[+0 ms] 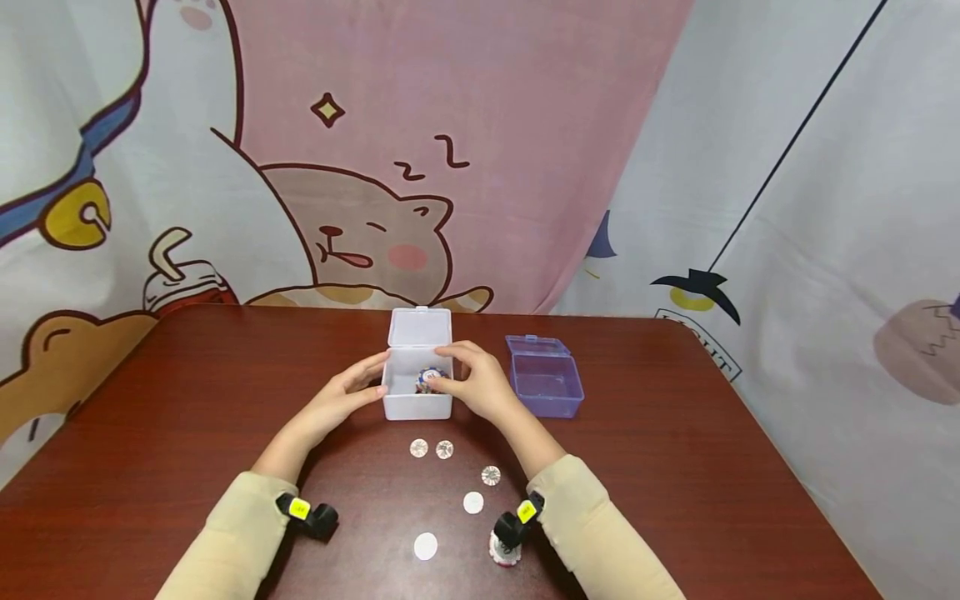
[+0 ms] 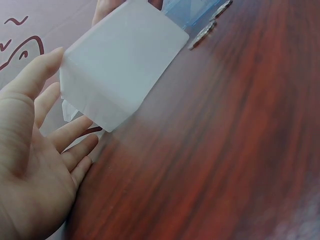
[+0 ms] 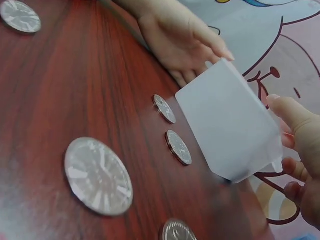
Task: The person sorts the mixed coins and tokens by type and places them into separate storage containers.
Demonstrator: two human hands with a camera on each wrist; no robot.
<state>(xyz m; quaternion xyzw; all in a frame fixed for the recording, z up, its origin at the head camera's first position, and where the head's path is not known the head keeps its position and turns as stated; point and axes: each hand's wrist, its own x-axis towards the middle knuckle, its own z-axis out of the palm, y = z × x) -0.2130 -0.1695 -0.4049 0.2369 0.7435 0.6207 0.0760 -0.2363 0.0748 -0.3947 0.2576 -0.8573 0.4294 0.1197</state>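
An open white lidded box point(image 1: 417, 407) stands on the table between both hands, its lid point(image 1: 420, 327) tipped back. Inside, at the right, lie blue-and-white poker chips point(image 1: 430, 377). My left hand point(image 1: 339, 404) touches the box's left side with thumb and fingertips, fingers mostly straight. Over the right rim reaches my right hand point(image 1: 480, 385), its thumb touching the chips and its index finger spread apart behind them. In the right wrist view, the box wall point(image 3: 227, 120) hides the chips and the tips of the right thumb and index finger.
Right of the white box stands an open purple clear box point(image 1: 550, 407). Several round pale discs, such as a patterned one point(image 1: 491, 476) and a plain white one point(image 1: 425, 546), lie nearer. A red-and-white chip stack point(image 1: 505, 553) sits below the right wrist. A printed curtain point(image 1: 525, 150) hangs behind.
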